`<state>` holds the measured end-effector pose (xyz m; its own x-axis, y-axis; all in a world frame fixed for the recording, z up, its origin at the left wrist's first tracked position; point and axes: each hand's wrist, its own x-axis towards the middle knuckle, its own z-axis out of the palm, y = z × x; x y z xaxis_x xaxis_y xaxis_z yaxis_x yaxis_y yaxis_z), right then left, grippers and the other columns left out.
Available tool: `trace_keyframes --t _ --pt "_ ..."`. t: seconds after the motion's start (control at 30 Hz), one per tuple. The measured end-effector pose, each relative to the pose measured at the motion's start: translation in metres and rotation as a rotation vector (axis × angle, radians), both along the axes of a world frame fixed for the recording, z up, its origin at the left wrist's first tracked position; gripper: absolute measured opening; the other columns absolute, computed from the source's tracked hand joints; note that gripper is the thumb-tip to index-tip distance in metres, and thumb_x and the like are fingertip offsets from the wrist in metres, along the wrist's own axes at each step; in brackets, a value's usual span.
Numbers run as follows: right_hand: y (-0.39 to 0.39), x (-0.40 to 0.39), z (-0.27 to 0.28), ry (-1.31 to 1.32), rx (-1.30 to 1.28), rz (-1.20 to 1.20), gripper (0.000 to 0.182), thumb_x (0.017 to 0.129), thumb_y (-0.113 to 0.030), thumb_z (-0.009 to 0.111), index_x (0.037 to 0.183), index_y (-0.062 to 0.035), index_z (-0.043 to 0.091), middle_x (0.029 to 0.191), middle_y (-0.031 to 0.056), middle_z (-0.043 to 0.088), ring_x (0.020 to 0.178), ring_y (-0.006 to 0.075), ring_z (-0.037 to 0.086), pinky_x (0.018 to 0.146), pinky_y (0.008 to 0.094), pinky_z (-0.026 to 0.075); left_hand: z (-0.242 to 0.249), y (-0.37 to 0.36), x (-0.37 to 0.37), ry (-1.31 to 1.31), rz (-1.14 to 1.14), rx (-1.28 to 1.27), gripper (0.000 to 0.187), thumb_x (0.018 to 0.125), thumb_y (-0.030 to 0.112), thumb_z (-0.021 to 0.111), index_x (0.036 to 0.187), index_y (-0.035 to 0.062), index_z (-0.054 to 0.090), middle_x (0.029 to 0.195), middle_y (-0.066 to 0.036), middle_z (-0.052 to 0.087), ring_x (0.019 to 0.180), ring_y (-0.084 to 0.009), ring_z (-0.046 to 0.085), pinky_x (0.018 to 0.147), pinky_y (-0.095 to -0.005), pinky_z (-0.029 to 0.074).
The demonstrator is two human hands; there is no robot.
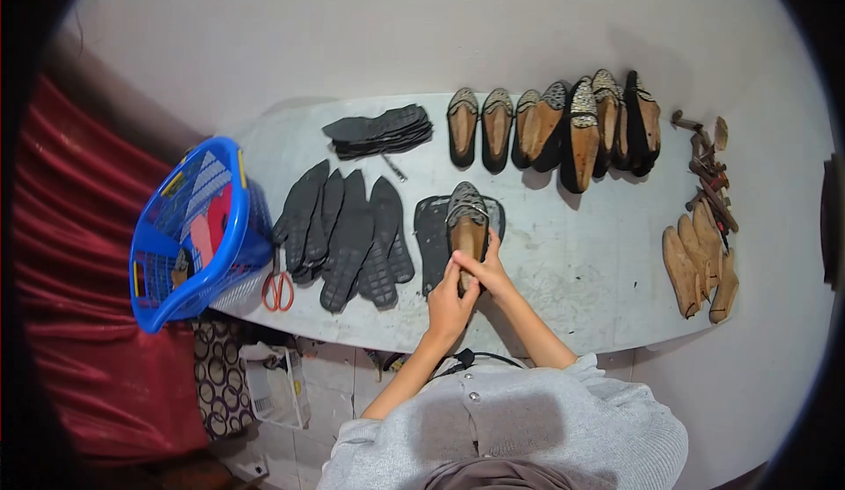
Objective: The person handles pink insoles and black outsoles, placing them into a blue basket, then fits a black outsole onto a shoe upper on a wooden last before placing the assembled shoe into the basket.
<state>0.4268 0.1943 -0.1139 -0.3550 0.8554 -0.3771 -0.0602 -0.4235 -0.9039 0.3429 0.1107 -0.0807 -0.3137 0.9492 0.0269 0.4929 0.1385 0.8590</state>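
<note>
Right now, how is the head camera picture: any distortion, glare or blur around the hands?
Head view: strong fisheye bending, with dark corners; even soft light and no glare on the table; the left hand, right hand and shoe are sharp enough.

Patterned flat shoe [466, 221], upright on black sole [431, 235]

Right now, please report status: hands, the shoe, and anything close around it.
Left hand and right hand both grip the shoe's heel end. Shoe lies on a black sole. Loose soles lie apart to its left; scissors at table edge.
</note>
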Motion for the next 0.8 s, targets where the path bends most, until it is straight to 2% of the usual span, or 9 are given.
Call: trace_keyframes --t 0.03,0.1,0.17,0.27,0.3,0.43,0.5,0.6,0.8 --pt "-0.005 -0.002 0.001 0.056 -0.155 0.017 0.118 0.065 -0.039 0.078 0.138 -0.0003 -0.006 0.132 0.0254 0.030 0.123 0.0327 0.035 0.099 0.0383 0.032 -0.002 -0.003 0.001 0.067 0.023 0.171 0.045 0.079 0.021 0.061 0.117 -0.0022 0.051 0.116 -0.024 0.053 0.105 -0.0364 0.054 0.086 -0.0404 0.045" --pt "-0.015 -0.001 -0.024 0.482 -0.356 0.043 0.090 0.076 -0.026 0.070 0.136 -0.0127 0.006 0.119 0.0143 0.040 0.111 0.0242 0.045 0.091 0.0348 0.041 0.001 -0.010 -0.003 0.265 -0.071 0.264 0.043 0.076 0.019 0.063 0.111 -0.0037 0.055 0.116 -0.023 0.054 0.113 -0.0338 0.050 0.095 -0.0425 0.039" --pt "-0.018 -0.003 -0.021 0.493 -0.417 0.023 0.080 0.077 -0.021 0.067 0.133 -0.0153 0.011 0.116 0.0112 0.041 0.107 0.0213 0.047 0.088 0.0348 0.042 0.001 -0.012 -0.013 0.177 -0.138 0.239 0.047 0.073 0.018 0.067 0.112 -0.0054 0.056 0.114 -0.022 0.056 0.115 -0.0321 0.048 0.100 -0.0433 0.034" --pt "-0.017 -0.010 0.005 0.405 -0.204 -0.007 0.080 0.074 -0.015 0.066 0.134 -0.0175 0.013 0.116 0.0105 0.041 0.106 0.0203 0.047 0.087 0.0356 0.043 -0.001 -0.018 -0.041 -0.281 -0.208 0.140 0.050 0.071 0.012 0.070 0.118 0.0056 0.056 0.120 -0.018 0.054 0.117 -0.0281 0.049 0.102 -0.0383 0.031" --pt "-0.016 -0.012 0.004 0.399 -0.200 0.001 0.080 0.074 -0.015 0.066 0.134 -0.0175 0.013 0.116 0.0105 0.041 0.106 0.0203 0.047 0.087 0.0356 0.043 -0.003 -0.023 -0.052 -0.270 -0.140 0.128 0.044 0.071 0.010 0.070 0.114 0.0082 0.060 0.116 -0.016 0.058 0.114 -0.0279 0.051 0.100 -0.0358 0.033" --pt "-0.022 -0.021 0.002 0.365 -0.262 0.009 0.079 0.068 -0.007 0.060 0.134 -0.0180 0.018 0.119 0.0090 0.040 0.105 0.0217 0.046 0.086 0.0338 0.042 -0.041 -0.043 -0.135 -0.011 0.342 0.306 0.028 0.073 0.005 0.063 0.101 0.0032 0.063 0.108 -0.015 0.061 0.106 -0.0278 0.054 0.094 -0.0374 0.038" --pt "-0.028 -0.030 -0.005 0.264 -0.181 0.015 0.083 0.067 -0.008 0.061 0.135 -0.0186 0.016 0.119 0.0094 0.040 0.104 0.0221 0.045 0.086 0.0340 0.041 -0.046 -0.055 -0.182 0.209 0.522 0.315 0.027 0.076 0.005 0.058 0.103 0.0020 0.061 0.114 -0.016 0.057 0.109 -0.0305 0.050 0.095 -0.0387 0.037" --pt "-0.042 -0.052 0.001 0.202 -0.164 -0.004 0.087 0.065 -0.008 0.063 0.136 -0.0157 0.014 0.120 0.0107 0.041 0.104 0.0222 0.045 0.087 0.0334 0.039 -0.049 -0.059 -0.236 0.549 0.588 0.218 0.033 0.079 0.011 0.058 0.110 -0.0001 0.057 0.119 -0.018 0.051 0.112 -0.0340 0.045 0.096 -0.0402 0.034" --pt "-0.063 -0.102 0.004 0.157 -0.128 0.008 0.089 0.062 -0.003 0.063 0.136 -0.0114 0.015 0.120 0.0143 0.041 0.108 0.0237 0.045 0.089 0.0329 0.038 -0.072 -0.035 -0.309 0.551 0.538 0.030 0.049 0.083 0.030 0.056 0.118 -0.0035 0.050 0.127 -0.022 0.045 0.117 -0.0372 0.041 0.097 -0.0420 0.033"
